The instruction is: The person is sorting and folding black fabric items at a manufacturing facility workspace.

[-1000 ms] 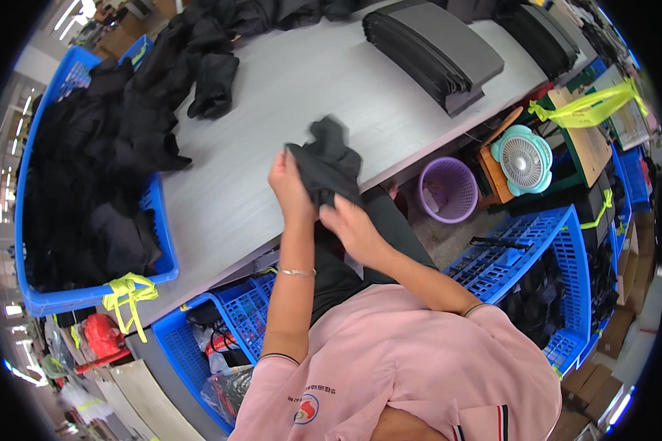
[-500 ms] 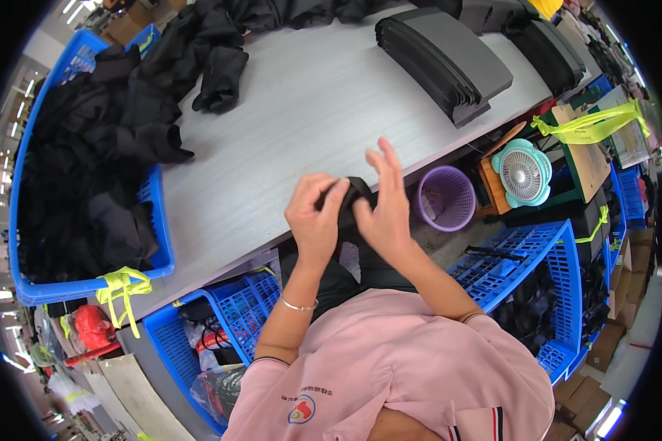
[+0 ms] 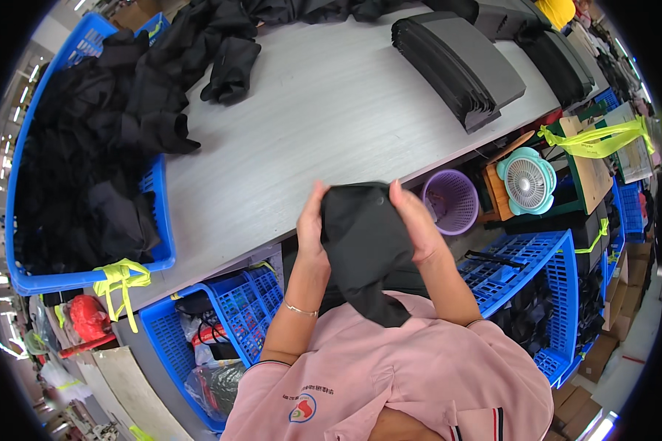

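A black fabric cap (image 3: 364, 231) with a small round eyelet is stretched between my two hands, just off the table's near edge. One narrow flap of it hangs down toward my chest. At its left side my left hand (image 3: 312, 231) grips the edge, thumb up. My right hand (image 3: 417, 224) has hold of the opposite side, with the fingers mostly hidden behind the cloth. On the left, a heap of similar black cloth pieces (image 3: 88, 162) fills a blue basket (image 3: 167, 235) and spills over the table (image 3: 294, 110).
Curved dark grey sheets stand in a stack (image 3: 463, 62) at the far right, with another stack (image 3: 555, 62) behind. Right of my hands are a purple bin (image 3: 452, 202) and a teal fan (image 3: 528, 180). Blue crates (image 3: 250, 312) flank me below the table.
The black cap was bunched small at my fingertips; now it is spread out between both hands. My right hand's raised fingers have come down onto its side.
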`<state>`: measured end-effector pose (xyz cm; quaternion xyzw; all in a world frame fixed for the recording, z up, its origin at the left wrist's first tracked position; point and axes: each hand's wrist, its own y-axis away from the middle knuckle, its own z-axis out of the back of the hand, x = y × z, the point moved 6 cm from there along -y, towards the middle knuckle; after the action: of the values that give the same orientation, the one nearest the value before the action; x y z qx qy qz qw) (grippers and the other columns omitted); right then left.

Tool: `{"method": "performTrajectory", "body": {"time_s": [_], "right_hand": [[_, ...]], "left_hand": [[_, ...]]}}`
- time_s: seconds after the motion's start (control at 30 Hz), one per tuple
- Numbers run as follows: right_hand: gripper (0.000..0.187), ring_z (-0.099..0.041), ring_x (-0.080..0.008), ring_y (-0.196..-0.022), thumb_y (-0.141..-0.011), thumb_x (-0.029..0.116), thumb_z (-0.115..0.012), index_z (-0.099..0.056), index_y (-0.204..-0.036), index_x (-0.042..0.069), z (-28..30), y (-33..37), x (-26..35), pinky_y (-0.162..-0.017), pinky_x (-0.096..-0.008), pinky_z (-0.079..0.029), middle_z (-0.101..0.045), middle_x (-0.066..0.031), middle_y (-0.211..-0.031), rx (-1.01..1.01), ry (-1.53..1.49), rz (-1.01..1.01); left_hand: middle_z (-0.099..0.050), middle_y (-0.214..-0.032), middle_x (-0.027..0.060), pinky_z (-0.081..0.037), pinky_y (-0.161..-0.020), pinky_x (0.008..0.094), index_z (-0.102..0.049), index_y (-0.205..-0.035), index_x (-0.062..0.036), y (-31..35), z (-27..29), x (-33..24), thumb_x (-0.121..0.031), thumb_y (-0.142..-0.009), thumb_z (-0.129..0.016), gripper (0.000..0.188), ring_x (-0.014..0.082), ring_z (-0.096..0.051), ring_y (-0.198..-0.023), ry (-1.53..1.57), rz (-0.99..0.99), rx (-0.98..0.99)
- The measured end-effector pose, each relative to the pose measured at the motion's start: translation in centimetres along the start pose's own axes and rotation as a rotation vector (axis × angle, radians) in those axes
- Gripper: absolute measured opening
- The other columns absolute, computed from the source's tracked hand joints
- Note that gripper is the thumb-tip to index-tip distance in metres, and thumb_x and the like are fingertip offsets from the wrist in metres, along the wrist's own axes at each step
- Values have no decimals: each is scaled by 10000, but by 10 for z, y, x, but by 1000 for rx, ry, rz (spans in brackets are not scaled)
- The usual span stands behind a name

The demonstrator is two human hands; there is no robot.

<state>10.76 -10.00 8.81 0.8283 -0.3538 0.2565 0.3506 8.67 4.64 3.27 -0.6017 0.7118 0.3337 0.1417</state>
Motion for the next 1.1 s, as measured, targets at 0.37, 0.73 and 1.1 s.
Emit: {"method": "performTrajectory", "body": {"time_s": [0.37, 0.73, 1.1], "right_hand": [[163, -651, -149, -675, -983, 146, -564, -657, -977, 14, 31, -22, -73, -605, -296, -530, -682, -79, -854, 107, 631, 330], [209, -681, -210, -659, -954, 9, -435, -632, -1014, -30, 65, -6, -132, -608, -344, -545, -703, -146, -875, -113, 699, -139], [178, -617, -228, -932, -848, 121, -736, -646, -938, -4, -30, 30, 4, -839, -328, -476, -657, -95, -968, -33, 1162, 789]], "left_hand": [[-458, -1494, 95, -429, -1080, 351, -368, -1504, -79, 33, -16, 80, -141, -1030, -491, 494, 236, -496, -1337, 292, 291, 575], [-55, -1676, 59, -295, -1150, 382, -35, -1608, -190, -3, -55, -5, -135, -942, -588, 867, 300, -162, -1525, -209, -84, 57], [-158, -1657, 78, -315, -1164, 358, -193, -1562, -54, 42, -43, -1, -80, -997, -516, 650, 297, -246, -1496, -492, -261, 31]]}}
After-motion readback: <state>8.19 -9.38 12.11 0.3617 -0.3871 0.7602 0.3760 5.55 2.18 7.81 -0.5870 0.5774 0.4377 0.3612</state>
